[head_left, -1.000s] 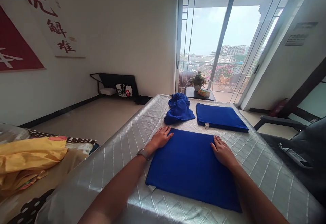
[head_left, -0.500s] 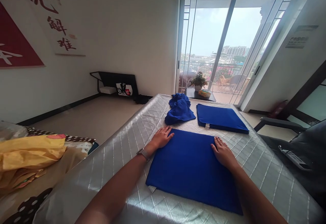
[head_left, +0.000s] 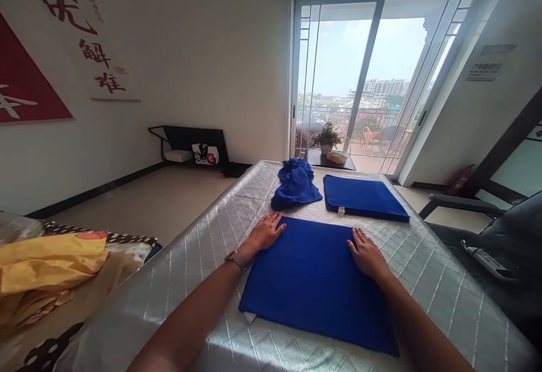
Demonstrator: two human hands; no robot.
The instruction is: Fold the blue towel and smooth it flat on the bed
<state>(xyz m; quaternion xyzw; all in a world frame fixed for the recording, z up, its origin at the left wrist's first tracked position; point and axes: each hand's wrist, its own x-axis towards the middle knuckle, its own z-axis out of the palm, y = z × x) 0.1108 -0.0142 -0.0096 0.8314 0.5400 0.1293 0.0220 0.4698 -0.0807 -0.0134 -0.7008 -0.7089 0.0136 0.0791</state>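
Note:
A blue cloth [head_left: 315, 287], folded into a flat rectangle, lies in front of me, with a small white tag at its near left corner. My left hand [head_left: 266, 231] rests flat on its far left corner, fingers stretched out. On the far right corner lies my right hand [head_left: 367, 250], also flat and open. Beyond them sits a stack of folded blue cloths [head_left: 366, 197] with a white label on its near edge. To its left is a crumpled heap of blue cloth [head_left: 295, 183].
Everything blue lies on a table with a silvery quilted cover [head_left: 190, 273]. A dark armchair [head_left: 499, 248] stands at the right, holding a white power strip [head_left: 489, 262]. Yellow fabric [head_left: 51, 262] lies at the left. Behind the table are a potted plant [head_left: 326, 136] and a sliding glass door [head_left: 334, 67].
The view has tilted up slightly. Both hands stay flat on the far corners of the folded cloth, and the cloths look unchanged.

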